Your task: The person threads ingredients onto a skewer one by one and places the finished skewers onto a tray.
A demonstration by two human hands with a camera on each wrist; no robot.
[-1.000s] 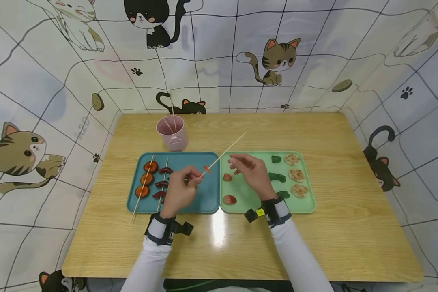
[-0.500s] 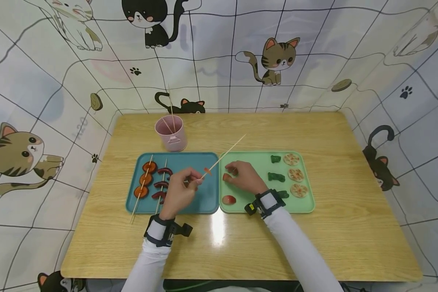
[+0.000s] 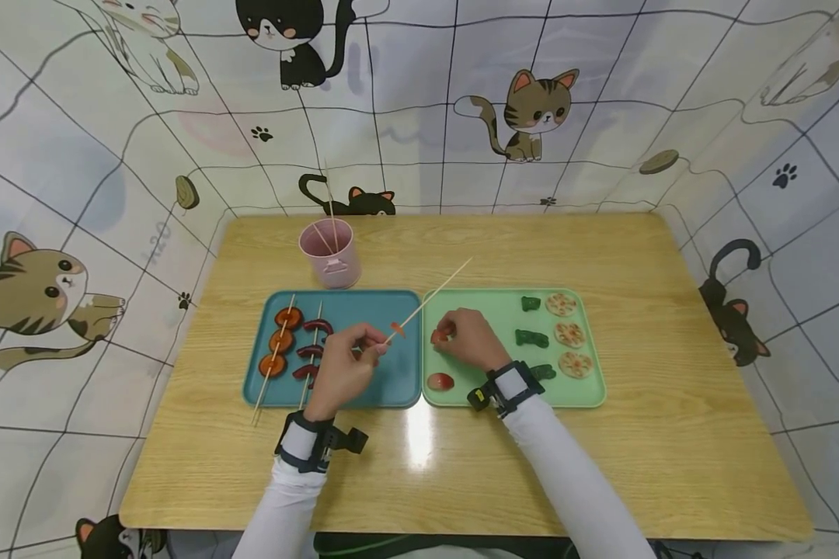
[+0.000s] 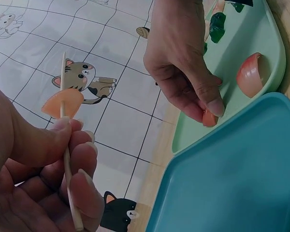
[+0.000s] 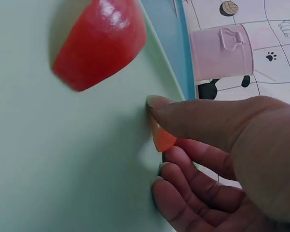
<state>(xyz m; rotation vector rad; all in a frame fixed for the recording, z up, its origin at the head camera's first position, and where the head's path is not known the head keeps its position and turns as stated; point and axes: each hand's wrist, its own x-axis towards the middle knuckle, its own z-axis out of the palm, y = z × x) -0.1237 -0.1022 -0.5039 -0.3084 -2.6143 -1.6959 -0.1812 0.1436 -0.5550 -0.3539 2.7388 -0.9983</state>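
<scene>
Head view. Two finished skewers lay on the teal tray: one with round orange slices, one with dark red pieces. A third bamboo skewer was pinched low on its shaft in the left hand, tip pointing up and away over the seam between the trays, one small orange slice threaded on it. The right hand was down on the mint tray, a red-orange wedge pinched at its fingertips. A second wedge, green pieces and lotus-root rounds were left unthreaded. Judged: two sticks done, the third barely begun, most of the mint tray to go. A pink cup holding spare sticks stood behind the teal tray on the wood-grain table.

Left wrist view. The skewer, thin and pale with a matte grain, was clamped between thumb and curled fingers. The threaded slice looked half-moon, smooth and faintly translucent. The opposite hand's fingertips were closed on the wedge near the mint tray's rim.

Right wrist view. The pinched wedge was seen between thumb and forefinger, touching or just clear of the tray; which could not be told. The loose wedge was glossy, plastic-looking, with a rounded back. The tray surface was smooth and matte.
</scene>
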